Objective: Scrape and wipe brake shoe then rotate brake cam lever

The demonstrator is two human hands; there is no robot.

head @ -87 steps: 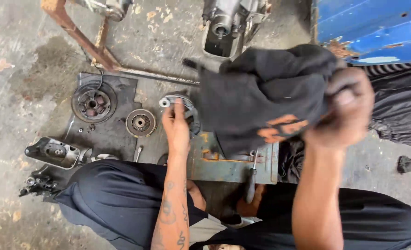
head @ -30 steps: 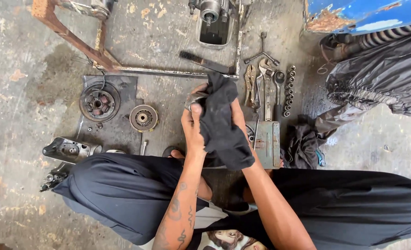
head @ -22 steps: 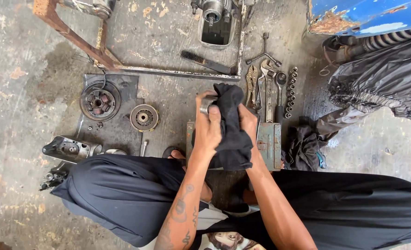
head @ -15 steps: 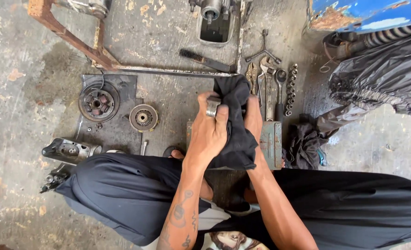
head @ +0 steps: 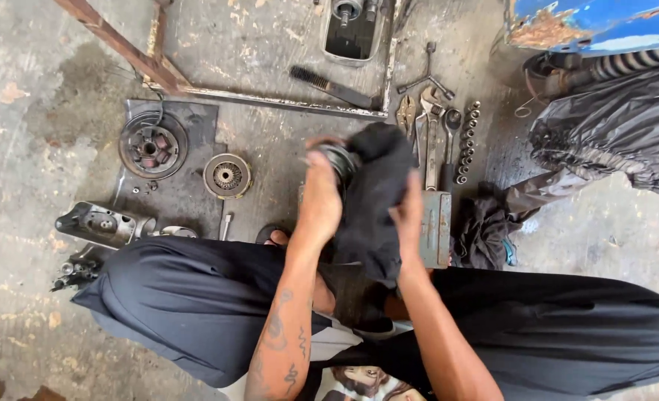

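The left hand (head: 319, 202) grips a round metal part (head: 339, 159), fingers curled over its near edge, and holds it above the concrete floor (head: 33, 148). The right hand (head: 409, 215) presses a black rag (head: 374, 200) against that part; the cloth drapes over the part's right side and hangs down between both hands toward the person's lap. How the right fingers lie under the cloth cannot be told, as the rag covers them.

Left of the left hand, on a dark mat (head: 188, 122), rest a toothed clutch disc (head: 227, 176) and, farther left, a larger round flywheel (head: 152, 145). Near the left knee lies a grey metal casing (head: 99, 223). Just beyond the right hand, pliers and wrenches (head: 426, 126) lie side by side, with a row of sockets (head: 466, 141) beside them. A flat metal box (head: 436, 226) sits touching distance to the right of the right hand, next to a second dark rag (head: 485, 234). Beyond both hands, a black-bristled brush (head: 329, 85) rests against a rusty frame (head: 159, 70).
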